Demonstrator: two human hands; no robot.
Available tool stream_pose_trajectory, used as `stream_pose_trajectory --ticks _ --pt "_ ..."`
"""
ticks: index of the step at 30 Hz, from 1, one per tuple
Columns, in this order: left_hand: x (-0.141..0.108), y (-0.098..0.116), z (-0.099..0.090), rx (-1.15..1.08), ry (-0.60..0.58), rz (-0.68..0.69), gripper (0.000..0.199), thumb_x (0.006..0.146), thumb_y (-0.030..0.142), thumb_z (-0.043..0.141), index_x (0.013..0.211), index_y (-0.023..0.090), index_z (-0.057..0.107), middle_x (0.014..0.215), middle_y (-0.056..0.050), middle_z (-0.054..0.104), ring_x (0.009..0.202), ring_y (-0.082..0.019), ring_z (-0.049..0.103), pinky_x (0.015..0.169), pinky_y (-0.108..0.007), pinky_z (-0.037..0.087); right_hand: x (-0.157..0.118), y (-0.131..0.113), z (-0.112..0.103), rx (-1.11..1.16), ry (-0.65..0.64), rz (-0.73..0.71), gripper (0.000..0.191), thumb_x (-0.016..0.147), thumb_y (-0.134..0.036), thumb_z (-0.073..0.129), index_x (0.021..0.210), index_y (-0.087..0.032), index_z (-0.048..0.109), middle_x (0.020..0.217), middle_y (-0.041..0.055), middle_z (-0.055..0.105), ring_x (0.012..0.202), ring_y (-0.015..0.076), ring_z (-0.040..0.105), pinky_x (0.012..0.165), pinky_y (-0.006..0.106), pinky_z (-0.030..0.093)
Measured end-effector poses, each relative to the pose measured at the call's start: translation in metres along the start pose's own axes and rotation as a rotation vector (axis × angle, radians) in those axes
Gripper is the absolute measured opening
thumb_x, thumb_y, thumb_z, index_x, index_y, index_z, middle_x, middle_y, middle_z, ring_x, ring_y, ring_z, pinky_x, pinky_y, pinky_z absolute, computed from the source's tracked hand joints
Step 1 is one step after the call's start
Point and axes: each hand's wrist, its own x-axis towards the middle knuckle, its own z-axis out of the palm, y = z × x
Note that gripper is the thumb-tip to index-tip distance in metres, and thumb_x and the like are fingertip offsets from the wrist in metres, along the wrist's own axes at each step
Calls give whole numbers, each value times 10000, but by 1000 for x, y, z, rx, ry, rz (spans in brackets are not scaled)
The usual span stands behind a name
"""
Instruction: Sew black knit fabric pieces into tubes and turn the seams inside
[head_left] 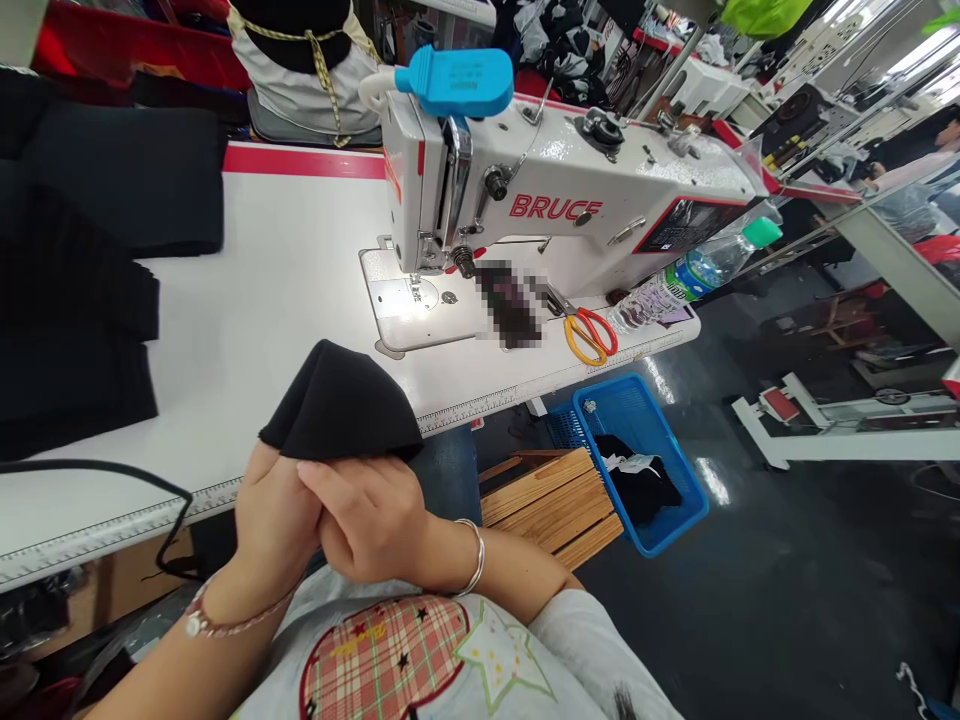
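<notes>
Along the near edge of the white counter (285, 270), 2 hands meet around a folded piece of black fabric (337, 400). The left hand (270, 525), wearing a beaded bracelet, sits partly behind the cloth, and the right hand (371, 520), wearing a silver bangle, lies across it. Their fingers (330, 482) are closed narrowly on the lower part of the cloth, pinching it so that the top rises in a soft peak. The left fingertips are hidden. The fabric looks light, limp and slightly stretchy, so it would likely slump if let go. The gathered fold by the fingers seems the surest place to hold it.

Toward the counter's far left edge lies a stack of black cloth (82, 270). Near its right edge stands a white BRUCE sewing machine (570, 190), with red-and-yellow-handled scissors (589, 337) and a plastic water bottle (705, 270) beside it. Past the near edge, a blue plastic basket (679, 470) holds black cloth beside a wooden crate (547, 500).
</notes>
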Motion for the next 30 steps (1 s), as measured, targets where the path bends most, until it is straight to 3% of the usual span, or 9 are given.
stream_pose_trajectory --ticks 3,7,10,14,23,30 --pt "-1 0 2 -19 113 -73 375 499 319 782 842 191 702 807 20 732 918 -206 668 811 -285 571 0 0 -3 65 -38 12 404 899 -208 418 1289 -147 501 1018 76 707 871 168 674 765 300 568" --pt "-2 -1 3 114 81 38 414 639 277 725 1043 186 707 1063 -14 734 1129 -257 621 986 -367 524 3 -2 -8 128 89 112 432 884 -173 425 1311 -114 433 1013 103 686 922 173 660 830 278 565" --pt "-2 -3 2 193 -12 140 440 724 235 689 1162 198 683 1184 -24 701 1231 -267 568 1059 -375 478 9 -2 -13 106 68 154 535 874 -194 415 1395 -98 336 980 110 680 869 207 659 816 339 575" --pt "0 -5 0 198 -169 270 434 806 273 675 1238 237 653 1217 -10 692 1216 -241 590 1091 -354 455 15 -2 -20 107 -25 137 678 852 -204 404 1476 -52 187 917 108 681 819 232 659 801 372 576" --pt "2 1 2 269 -228 321 353 860 320 641 1208 267 670 1184 9 706 1176 -207 617 1092 -340 456 19 -2 -23 79 -45 146 750 838 -189 403 1497 -30 84 847 98 683 713 230 650 766 391 576" --pt "-2 5 5 282 -144 291 325 844 333 654 1144 219 704 1181 -23 708 1188 -237 607 1095 -379 444 26 1 -35 132 -128 219 759 838 -192 427 1494 -17 89 1068 175 683 957 259 667 862 392 565"
